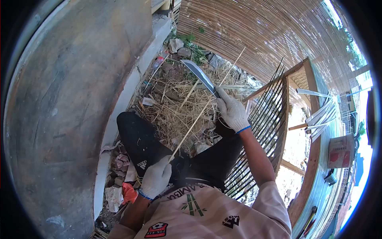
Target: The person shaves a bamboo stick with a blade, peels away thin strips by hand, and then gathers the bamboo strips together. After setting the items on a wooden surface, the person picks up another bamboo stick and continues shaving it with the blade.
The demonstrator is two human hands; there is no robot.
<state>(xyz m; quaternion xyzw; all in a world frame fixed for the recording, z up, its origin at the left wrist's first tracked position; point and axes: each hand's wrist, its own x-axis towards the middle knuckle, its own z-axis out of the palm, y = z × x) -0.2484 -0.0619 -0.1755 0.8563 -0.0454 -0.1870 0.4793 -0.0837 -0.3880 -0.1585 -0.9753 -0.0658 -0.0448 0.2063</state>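
In a white knit glove, my left hand (156, 178) is closed around the lower end of a thin bamboo strip (193, 124), close over my lap. The strip slants up and away to the right, passing beside my other hand. My right hand (233, 110), gloved the same way, grips a machete (199, 75) whose long curved blade points up and to the left. Its handle is mostly hidden under the fingers. Blade and strip cross near each other in front of the right hand. Below them lies a heap of straw-like bamboo shavings (179, 107).
A slatted bamboo rack (262, 131) stands close by my right arm. On my left a low concrete ledge (123, 93) runs along a large grey panel (75, 99). A woven bamboo screen (254, 28) closes the far side. Farther right, a cardboard box (341, 151) sits on a bench.
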